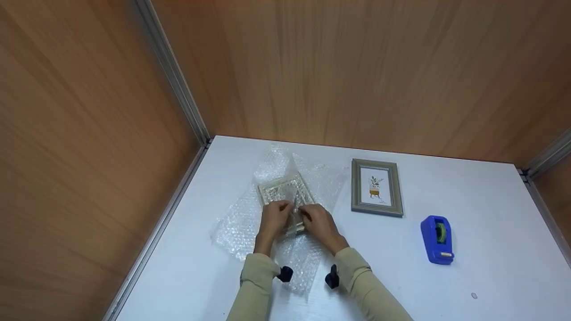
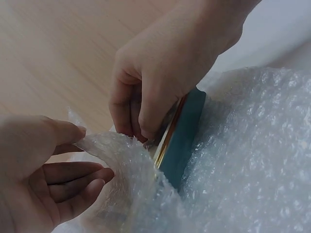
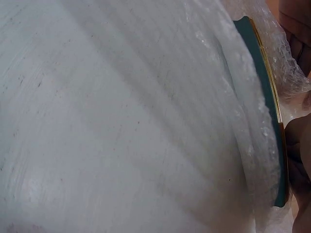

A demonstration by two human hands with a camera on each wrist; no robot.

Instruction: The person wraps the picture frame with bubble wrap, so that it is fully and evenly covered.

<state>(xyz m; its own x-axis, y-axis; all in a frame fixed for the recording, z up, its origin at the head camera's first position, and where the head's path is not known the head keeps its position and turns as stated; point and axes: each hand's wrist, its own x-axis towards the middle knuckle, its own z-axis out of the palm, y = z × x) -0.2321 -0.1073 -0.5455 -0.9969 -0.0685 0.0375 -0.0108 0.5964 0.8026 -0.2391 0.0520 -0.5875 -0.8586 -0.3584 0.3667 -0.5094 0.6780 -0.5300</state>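
A picture frame (image 1: 285, 183) with a gold edge and teal sides lies on a spread sheet of bubble wrap (image 1: 241, 223), part of the wrap folded over its face. My left hand (image 1: 274, 218) pinches a raised flap of the wrap between thumb and fingers; the left wrist view shows the flap (image 2: 114, 150) rising beside the frame. Across from it, my right hand (image 1: 320, 223) has its thumb and fingers bent down at the frame's face, pinching the flap's edge at the fingertips. In the right wrist view, fingers (image 3: 297, 145) sit right at the frame's gold edge (image 3: 267, 63).
A second frame (image 1: 377, 187), grey-green with a plant print, lies right of the wrap on the white table (image 1: 482, 200). Farther right stands a blue tape dispenser (image 1: 437, 240) with a green roll. Wooden panels (image 1: 357, 71) rise behind and at the sides.
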